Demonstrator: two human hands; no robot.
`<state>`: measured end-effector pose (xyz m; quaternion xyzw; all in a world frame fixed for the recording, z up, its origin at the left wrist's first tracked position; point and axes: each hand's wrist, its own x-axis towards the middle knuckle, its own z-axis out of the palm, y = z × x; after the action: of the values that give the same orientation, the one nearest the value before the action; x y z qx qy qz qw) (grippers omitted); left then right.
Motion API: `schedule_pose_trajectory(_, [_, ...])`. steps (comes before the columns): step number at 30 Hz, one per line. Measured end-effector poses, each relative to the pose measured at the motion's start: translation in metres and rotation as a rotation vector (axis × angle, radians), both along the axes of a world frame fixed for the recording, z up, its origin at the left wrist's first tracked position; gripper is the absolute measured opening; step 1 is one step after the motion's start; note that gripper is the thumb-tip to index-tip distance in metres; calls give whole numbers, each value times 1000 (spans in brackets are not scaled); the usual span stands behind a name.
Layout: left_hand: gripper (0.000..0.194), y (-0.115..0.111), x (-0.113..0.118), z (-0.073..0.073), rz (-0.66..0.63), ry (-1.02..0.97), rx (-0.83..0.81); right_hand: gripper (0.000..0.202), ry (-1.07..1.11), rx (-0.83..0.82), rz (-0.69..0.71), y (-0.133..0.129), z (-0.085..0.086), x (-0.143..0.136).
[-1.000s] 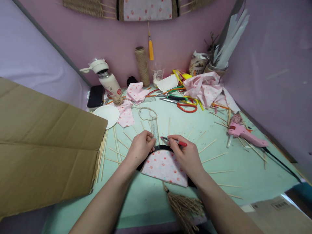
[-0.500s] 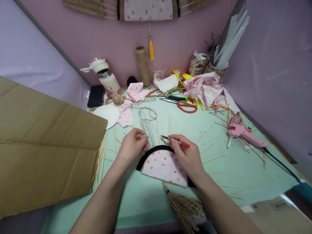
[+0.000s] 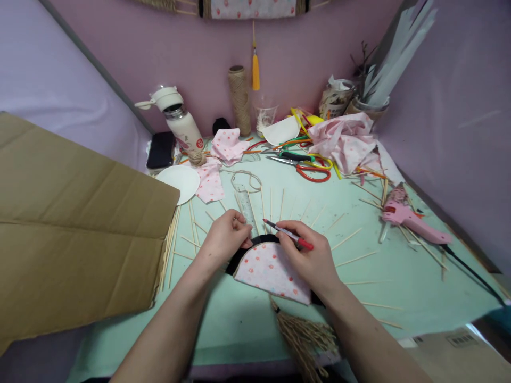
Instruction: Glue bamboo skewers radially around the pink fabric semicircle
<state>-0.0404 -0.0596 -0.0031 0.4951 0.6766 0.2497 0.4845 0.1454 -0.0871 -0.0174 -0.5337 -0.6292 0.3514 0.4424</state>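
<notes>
1. our left hand (image 3: pixel 224 237) pinches the ruler (image 3: pixel 246 210), now back over the black band (image 3: pixel 237 261), seemingly settled beside a stick (image 3: pixel 253 213).
2. our right hand (image 3: pixel 310 253) grasps the pen (image 3: pixel 292 236).
3. near us, the patterned half-circle (image 3: pixel 273 269) lies between our forearms.

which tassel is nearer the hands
The bushy brown jute tassel, lying on the near side of the half-round, red-spotted pale cloth panel; the slim yellow tassel hangs farther back, in front of the pink wall.
</notes>
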Motion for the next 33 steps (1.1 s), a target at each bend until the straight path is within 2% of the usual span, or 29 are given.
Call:
schedule_pose_trajectory(10, [12, 0, -3, -8, -17, 28, 31, 16, -2, -20, 19, -1, -2, 0])
schedule_pose_trajectory(33, [13, 0, -1, -10, -28, -9, -21, 20, -28, -72, 81, 3, -2, -7])
